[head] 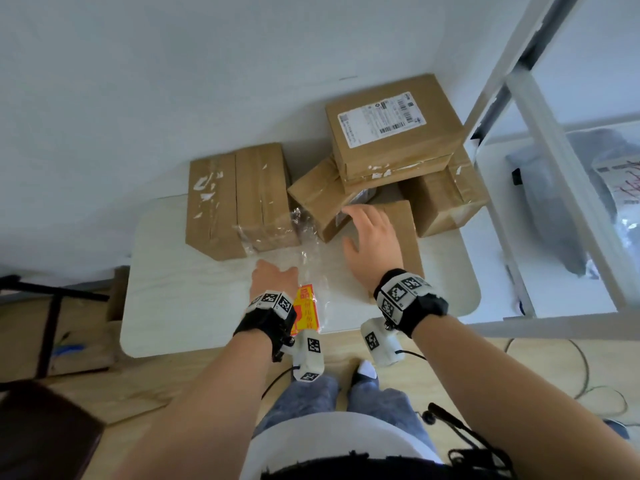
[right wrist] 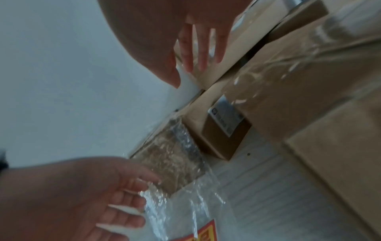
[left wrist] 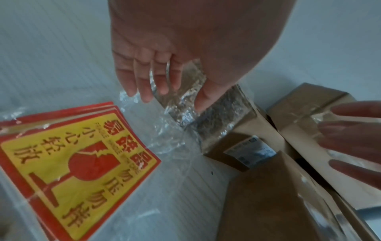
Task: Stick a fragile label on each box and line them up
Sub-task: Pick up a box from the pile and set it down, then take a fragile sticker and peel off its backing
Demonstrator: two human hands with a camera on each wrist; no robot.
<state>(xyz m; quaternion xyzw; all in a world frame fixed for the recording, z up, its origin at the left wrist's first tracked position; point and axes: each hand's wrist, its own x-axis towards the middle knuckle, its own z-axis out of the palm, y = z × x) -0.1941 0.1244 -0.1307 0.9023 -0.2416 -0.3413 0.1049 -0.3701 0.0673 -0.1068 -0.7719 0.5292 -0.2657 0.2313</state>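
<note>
Reaching for boxes, labels untouched in their bag.

Head view: brown cardboard boxes (head: 239, 199) heaped unaligned at centre and upper right on white table (head: 180, 306); right hand (head: 372, 239) spread wide, empty, above lowest box. Left wrist view: left hand (left wrist: 156, 65) at top, fingers straight, touching crinkled clear plastic bag (left wrist: 171, 137); red-and-yellow fragile labels (left wrist: 78, 163) inside it, lower left. Right wrist view: same slack bag, bottom centre. Likely trouble: toppling the stack while tugging a lower box free.
</note>
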